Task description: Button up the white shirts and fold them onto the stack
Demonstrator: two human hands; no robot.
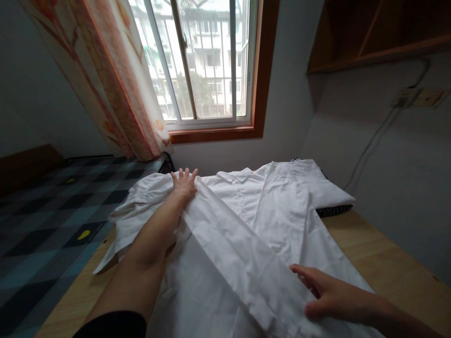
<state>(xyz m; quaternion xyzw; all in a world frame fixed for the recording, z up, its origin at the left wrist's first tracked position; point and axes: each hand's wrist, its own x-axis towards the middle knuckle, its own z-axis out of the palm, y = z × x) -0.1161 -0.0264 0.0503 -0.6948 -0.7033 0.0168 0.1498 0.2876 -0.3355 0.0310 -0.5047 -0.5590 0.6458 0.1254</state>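
A white collared shirt (246, 192) is spread out on a wooden board, its collar toward the window. One long sleeve (225, 234) lies slantwise over its front, from the left shoulder down to the lower right. My left hand (184, 183) rests on the left shoulder with its fingers spread. Beside the lower part of that sleeve is my right hand (322, 288), thumb and fingers apart and nothing between them. Whether its fingertips touch the cloth I cannot tell. The other sleeve (285, 220) runs down the shirt's right side.
More white cloth bulges at the left (144, 202) and lies at the back right over a dark woven edge (334, 210). The wooden board (394, 253) borders a checked bed (52, 225). A curtain (130, 94), a window (204, 61) and a wall shelf (380, 51) stand around.
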